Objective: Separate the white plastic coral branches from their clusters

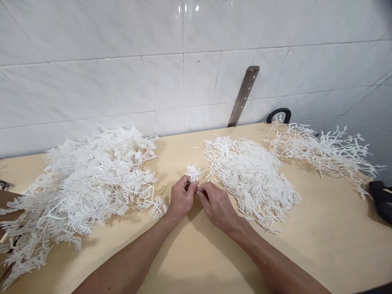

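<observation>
Between the thumb and fingers of my left hand (181,198) is a small bunch of white branched plastic pieces (192,171), its forked tips pointing up and away. My right hand (218,204) is closed in a pinch right beside it, fingertips meeting those of the left. What the right fingers grip is too small and hidden to name. Just beyond my right hand lies a flat heap of thin, short white sticks (251,175). A larger, fluffier pile of white branched pieces (101,179) spreads to the left of my left hand.
Longer white branching strands (324,149) lie at the back right of the pale wooden table (190,261). A brown metal strip with slots (244,96) leans on the tiled wall (162,81). Behind the strands rises a black curved handle (279,112). A black object (381,200) sits at the right edge.
</observation>
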Demonstrator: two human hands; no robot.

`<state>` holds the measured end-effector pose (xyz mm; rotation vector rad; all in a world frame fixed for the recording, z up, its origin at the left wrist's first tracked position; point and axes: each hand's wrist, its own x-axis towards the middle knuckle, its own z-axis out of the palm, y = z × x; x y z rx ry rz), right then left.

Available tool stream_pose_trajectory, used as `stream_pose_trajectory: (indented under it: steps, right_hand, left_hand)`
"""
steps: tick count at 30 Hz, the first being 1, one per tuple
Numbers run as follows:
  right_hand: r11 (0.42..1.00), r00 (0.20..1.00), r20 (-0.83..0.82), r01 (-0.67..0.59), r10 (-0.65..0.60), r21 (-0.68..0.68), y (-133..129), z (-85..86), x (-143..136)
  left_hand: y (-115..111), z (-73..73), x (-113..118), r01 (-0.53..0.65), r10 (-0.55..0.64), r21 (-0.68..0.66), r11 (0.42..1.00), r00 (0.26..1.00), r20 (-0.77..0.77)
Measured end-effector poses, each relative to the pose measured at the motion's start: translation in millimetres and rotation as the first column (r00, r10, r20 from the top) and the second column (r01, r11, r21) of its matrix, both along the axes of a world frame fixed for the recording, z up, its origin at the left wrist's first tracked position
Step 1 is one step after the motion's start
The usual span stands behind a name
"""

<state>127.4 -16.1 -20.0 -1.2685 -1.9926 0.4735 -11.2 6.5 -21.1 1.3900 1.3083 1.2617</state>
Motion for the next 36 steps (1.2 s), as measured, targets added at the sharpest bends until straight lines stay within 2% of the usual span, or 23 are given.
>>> stream_pose_trajectory:
  steps: [4,6,11,15,18,23,27,29,32,34,36]
  right_hand:
    - [0.978,0.968,0.139,-0.203,0.208,-0.053,-9.3,-0.6,-8.9]
    - [0.972,0.962,0.146,-0.220,0.231,-0.085,-10.3,1.6,-7.0]
    - [0.993,0.993,0.097,-0.059,0.069,-0.099,0.8,8.4,13.5]
    - [0.995,0.985,0.164,-0.032,0.047,-0.094,12.5,5.2,25.8]
    - [0.994,0.975,0.213,0.082,-0.063,-0.078,22.5,0.2,36.3]
    - [0.937,0.895,0.296,0.350,-0.334,-0.002,35.7,-2.9,60.6]
    - [0.920,0.899,0.206,0.391,-0.386,0.018,35.9,1.5,67.2]
    - [0.923,0.921,0.085,0.385,-0.381,-0.027,33.1,5.4,63.4]
    - [0.917,0.928,-0.124,0.312,-0.350,-0.250,27.1,11.4,53.2]
    - [0.893,0.925,-0.263,0.142,-0.273,-0.428,23.3,14.4,46.4]
    - [0.841,0.893,-0.407,-0.062,-0.194,-0.537,20.7,16.3,40.9]
  left_hand:
    - [3.0,4.9,-2.7,-0.054,0.054,-0.033,0.998,0.998,0.022]
    - [4.4,5.0,-3.9,-0.044,0.046,-0.052,0.998,0.998,0.033]
    - [3.9,1.9,-3.1,-0.020,0.027,-0.073,0.997,0.995,0.094]
    - [1.1,5.2,-1.6,-0.064,0.069,-0.052,0.997,0.991,0.118]
    - [-0.6,8.7,-1.0,-0.083,0.086,-0.029,0.996,0.987,0.137]
    - [-2.3,8.5,0.2,-0.068,0.068,-0.009,0.998,0.984,0.165]
    - [-6.4,4.6,0.9,-0.040,0.038,0.015,0.999,0.990,0.135]
    - [-9.8,3.1,1.2,-0.020,0.016,0.031,0.999,0.995,0.099]
    - [-15.1,2.6,2.2,0.027,-0.029,0.058,0.998,0.999,0.043]
    - [-17.9,3.1,3.2,0.060,-0.061,0.086,0.995,0.998,0.019]
    - [-19.7,3.5,4.4,0.085,-0.086,0.118,0.989,0.996,0.007]
